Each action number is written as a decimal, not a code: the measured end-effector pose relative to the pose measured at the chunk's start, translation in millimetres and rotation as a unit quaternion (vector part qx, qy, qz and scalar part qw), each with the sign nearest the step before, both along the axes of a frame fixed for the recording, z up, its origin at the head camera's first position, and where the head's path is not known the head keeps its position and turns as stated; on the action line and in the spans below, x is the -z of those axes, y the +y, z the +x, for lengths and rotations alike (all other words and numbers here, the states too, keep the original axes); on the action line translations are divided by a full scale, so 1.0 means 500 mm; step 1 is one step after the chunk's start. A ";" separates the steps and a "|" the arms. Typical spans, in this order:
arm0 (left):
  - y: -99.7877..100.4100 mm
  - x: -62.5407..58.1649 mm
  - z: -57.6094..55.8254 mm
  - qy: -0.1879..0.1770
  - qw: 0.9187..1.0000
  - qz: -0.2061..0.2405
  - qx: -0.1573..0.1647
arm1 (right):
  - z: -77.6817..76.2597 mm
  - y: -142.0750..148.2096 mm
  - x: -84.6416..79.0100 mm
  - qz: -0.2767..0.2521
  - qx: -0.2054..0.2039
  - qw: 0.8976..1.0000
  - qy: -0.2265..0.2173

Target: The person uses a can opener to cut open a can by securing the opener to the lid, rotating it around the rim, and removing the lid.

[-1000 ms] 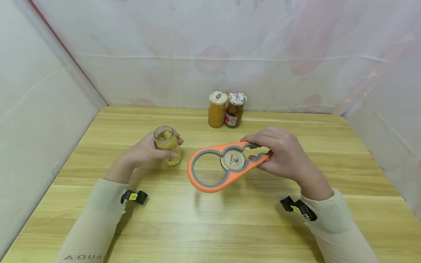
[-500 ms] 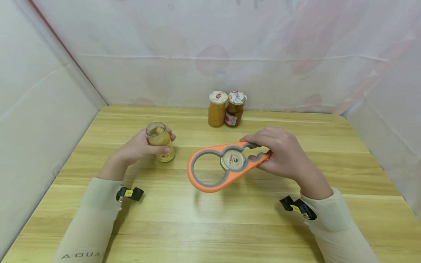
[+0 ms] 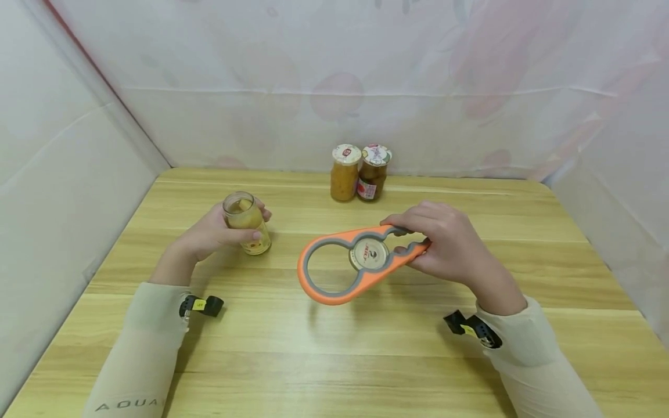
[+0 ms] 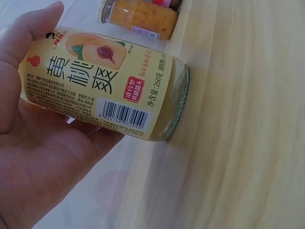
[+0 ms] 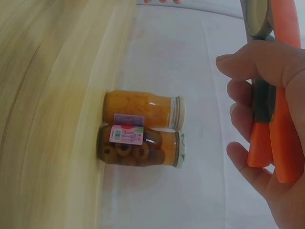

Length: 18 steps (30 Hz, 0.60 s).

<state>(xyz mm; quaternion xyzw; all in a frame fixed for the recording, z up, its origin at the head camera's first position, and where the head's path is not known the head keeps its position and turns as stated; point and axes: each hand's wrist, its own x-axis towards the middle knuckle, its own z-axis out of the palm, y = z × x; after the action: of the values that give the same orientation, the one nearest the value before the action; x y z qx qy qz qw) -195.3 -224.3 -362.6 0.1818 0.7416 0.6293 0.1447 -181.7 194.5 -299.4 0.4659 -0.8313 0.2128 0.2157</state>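
On the left of the head view my left hand (image 3: 211, 235) grips an uncapped glass jar of yellow peaches (image 3: 254, 239), its fingers and thumb wrapped round the side. The jar's yellow label (image 4: 95, 78) faces the left wrist camera, and the jar leans slightly. My right hand (image 3: 444, 241) holds an orange and grey jar opener (image 3: 334, 299) by its handle ends, above the table. A round metal lid (image 3: 369, 254) with red print is caught in the opener's smaller opening. The opener's large loop points left, toward the jar.
Two lidded jars stand side by side at the table's back edge, one with orange fruit (image 3: 344, 181) and one with dark fruit (image 3: 372, 180). Behind the wooden table (image 3: 334, 366) hangs a pale curtain (image 3: 418, 87), with another pale sheet (image 3: 63, 162) on the left.
My left hand has carried the open jar left and slightly back, away from the opener. The right hand, opener and lid have stayed almost in place.
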 end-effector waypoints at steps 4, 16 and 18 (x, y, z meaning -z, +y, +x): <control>-0.001 -0.003 0.000 -0.005 1.000 0.001 -0.006 | 0.001 0.001 -0.001 0.003 0.001 1.000 -0.001; -0.007 -0.004 0.001 -0.010 1.000 0.000 -0.028 | 0.002 -0.003 -0.003 0.002 -0.003 1.000 0.005; -0.007 -0.003 0.000 -0.011 1.000 0.003 -0.027 | 0.003 -0.004 -0.002 0.002 -0.003 1.000 0.005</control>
<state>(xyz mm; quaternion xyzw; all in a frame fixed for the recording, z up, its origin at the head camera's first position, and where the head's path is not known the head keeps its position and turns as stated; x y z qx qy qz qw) -195.4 -227.8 -361.0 0.1552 0.7430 0.6368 0.1350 -180.3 192.7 -298.4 0.4695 -0.8295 0.2095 0.2184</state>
